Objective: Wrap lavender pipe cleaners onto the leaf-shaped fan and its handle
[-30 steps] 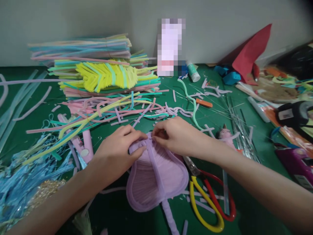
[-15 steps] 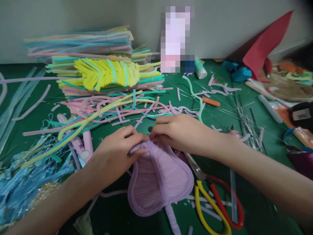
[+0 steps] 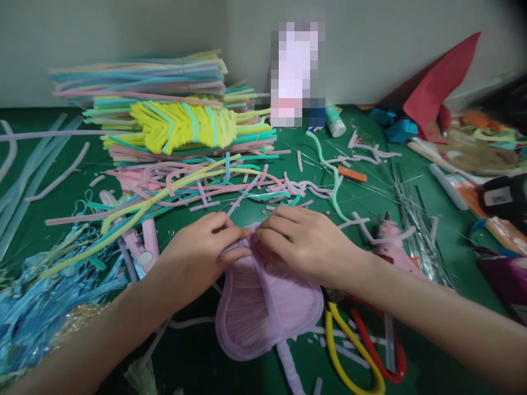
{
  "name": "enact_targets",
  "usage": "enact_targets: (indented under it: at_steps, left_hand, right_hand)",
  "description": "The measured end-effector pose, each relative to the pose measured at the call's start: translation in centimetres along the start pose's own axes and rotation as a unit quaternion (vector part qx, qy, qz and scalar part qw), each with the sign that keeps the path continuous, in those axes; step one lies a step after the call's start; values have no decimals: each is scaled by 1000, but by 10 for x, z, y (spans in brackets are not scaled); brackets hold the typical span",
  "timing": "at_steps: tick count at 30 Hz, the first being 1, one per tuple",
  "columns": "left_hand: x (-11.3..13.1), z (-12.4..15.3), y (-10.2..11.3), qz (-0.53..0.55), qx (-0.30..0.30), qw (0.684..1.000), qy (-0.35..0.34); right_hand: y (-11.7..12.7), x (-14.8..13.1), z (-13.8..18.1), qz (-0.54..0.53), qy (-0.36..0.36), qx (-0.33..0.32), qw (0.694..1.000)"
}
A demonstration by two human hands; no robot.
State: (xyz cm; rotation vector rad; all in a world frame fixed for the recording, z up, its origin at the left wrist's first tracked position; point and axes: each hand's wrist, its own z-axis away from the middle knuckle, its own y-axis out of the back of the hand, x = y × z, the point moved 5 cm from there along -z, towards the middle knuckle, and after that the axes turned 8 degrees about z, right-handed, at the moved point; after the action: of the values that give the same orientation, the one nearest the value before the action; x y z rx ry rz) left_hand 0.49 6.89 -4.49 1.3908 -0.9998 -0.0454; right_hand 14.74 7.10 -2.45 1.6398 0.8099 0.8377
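The left hand (image 3: 201, 247) clamps the far edge of the fan (image 3: 298, 307) between thumb and fingers, likely steadying it over the table (image 3: 185, 359), handle (image 3: 289, 365) nearside, so the right hand (image 3: 308, 241) can work just beside, its grip hidden.

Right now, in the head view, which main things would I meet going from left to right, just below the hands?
Blue strands, left forearm, lilac fan, scissors, right forearm.
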Motion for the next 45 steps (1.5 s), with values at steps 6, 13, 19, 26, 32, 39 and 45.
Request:
enact_targets:
  at_steps: [6,13,19,26,32,39,45]
  left_hand:
    - [-4,0,0,4,-7,1000,12]
    - [-9,0,3,23,-34,999,-13]
    - [-8,-3,9,-1,-54,998,-27]
    - [-10,-8,8,23,-70,997,-2]
    - [-14,-9,10,52,-57,997,20]
    - [-15,-10,9,81,-73,994,31]
    - [-15,-14,11,104,-79,986,106]
  right_hand:
    - [1,-2,-1,5,3,29,1000]
    - [2,6,-2,-5,82,11,997]
    - [3,9,5,2,102,47,994]
    - [4,12,7,14,75,54,996]
    - [-2,21,6,-106,-33,-1,994]
    - [-4,33,-10,-261,-167,-54,949]
    - [-23,42,-32,-296,-158,-222,915]
